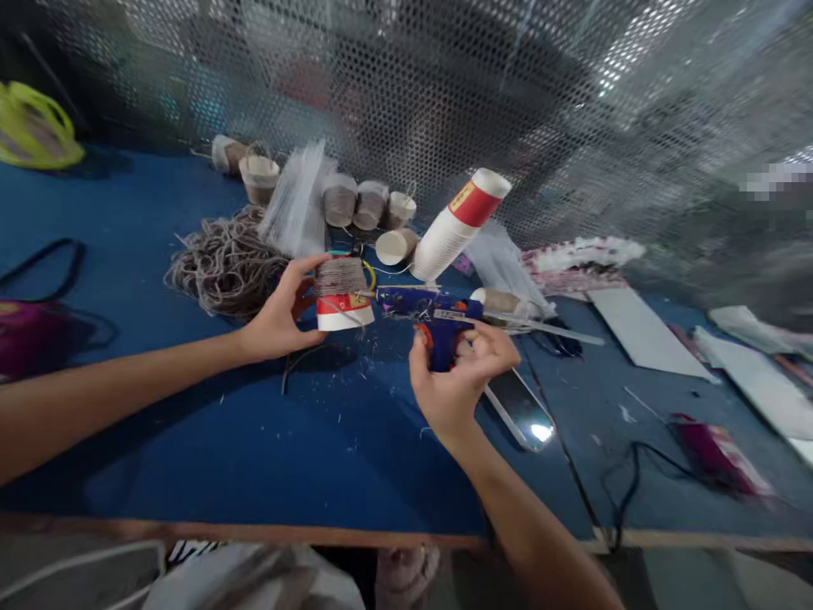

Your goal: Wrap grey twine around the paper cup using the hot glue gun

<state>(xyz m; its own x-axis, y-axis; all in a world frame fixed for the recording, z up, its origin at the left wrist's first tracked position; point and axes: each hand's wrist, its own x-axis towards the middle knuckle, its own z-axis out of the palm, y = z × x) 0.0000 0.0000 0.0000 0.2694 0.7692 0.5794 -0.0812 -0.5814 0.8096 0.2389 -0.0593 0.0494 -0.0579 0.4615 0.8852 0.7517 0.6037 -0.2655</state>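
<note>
Left hand (283, 309) has thumb and fingers closed round a paper cup (345, 315), gray-brown yarn (340, 277) wound on its upper part, red band and white below; it's left of the paper cup stack (445, 241), nearer the person. Right hand (467, 373) wrapped round the handle of a blue glue gun (416, 302), fingers by the orange trigger (425, 336); gun sits just on the near side of the stack, nozzle at the held cup's side, can't tell if touching. Glue stick (559, 329) pokes out the back, right of the stack. Loose yarn heap (222, 264) well left of the stack, yarn-wrapped cups (370, 206) nearer on its left. Phone (513, 402) nearer the person than the stack, to its right, on the blue tabletop (254, 474).
</note>
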